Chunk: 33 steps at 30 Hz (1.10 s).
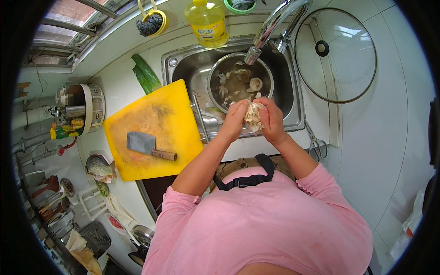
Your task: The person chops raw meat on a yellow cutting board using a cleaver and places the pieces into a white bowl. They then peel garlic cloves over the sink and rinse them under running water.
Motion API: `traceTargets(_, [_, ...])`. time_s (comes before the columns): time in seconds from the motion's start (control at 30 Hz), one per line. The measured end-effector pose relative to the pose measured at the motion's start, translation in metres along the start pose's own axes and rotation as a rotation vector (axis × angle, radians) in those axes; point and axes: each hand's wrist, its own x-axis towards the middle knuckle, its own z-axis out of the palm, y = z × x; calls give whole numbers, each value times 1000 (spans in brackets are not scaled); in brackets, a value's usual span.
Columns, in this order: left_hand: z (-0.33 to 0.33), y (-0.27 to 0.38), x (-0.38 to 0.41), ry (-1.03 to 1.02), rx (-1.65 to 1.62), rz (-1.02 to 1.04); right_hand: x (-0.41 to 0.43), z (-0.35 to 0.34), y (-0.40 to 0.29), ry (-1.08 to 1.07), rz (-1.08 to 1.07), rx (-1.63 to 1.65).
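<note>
My left hand (237, 118) and my right hand (272, 120) together grip a clump of pale, wrinkled mushroom-like pieces (253, 115) over the near side of the sink; its exact kind is unclear. Just beyond my fingers, a round metal pot (210, 80) sits in the steel sink (192, 70). Murky water (239, 84) fills part of it, with a whitish round piece (255, 84) and several torn pale bits inside. The chrome faucet (253, 55) reaches over the pot. My fingers hide part of the clump.
A cleaver (141, 142) lies on a yellow cutting board (137, 113) left of the sink, near green leafy pieces (146, 74). A glass lid (354, 62) stands at the right, scissors (316, 142) below it. Yellow detergent (208, 27) is behind the sink; a fish (99, 167) lies far left.
</note>
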Motion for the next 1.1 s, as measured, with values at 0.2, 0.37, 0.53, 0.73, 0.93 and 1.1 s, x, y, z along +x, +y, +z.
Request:
traceTargets(0.2, [8, 25, -1, 28, 15, -72, 0, -5, 9, 78, 134, 124])
traceTargets(0.37, [-10, 3, 2, -16, 154, -57, -11, -16, 14, -106, 266, 151])
traceTargets(0.53, [-7, -9, -11, -87, 403, 21, -20, -29, 19, -125, 289, 100])
traceTargets(0.73, [-19, -23, -16, -120, 144, -124, -29, -30, 21, -187, 362, 226])
traceTargets(0.93, [-21, -27, -13, 11, -246, -171, -28, -22, 22, -119, 455, 450])
traceTargets(1.1, [-56, -14, 16, 221, -15, -57, -21, -25, 25, -71, 441, 458])
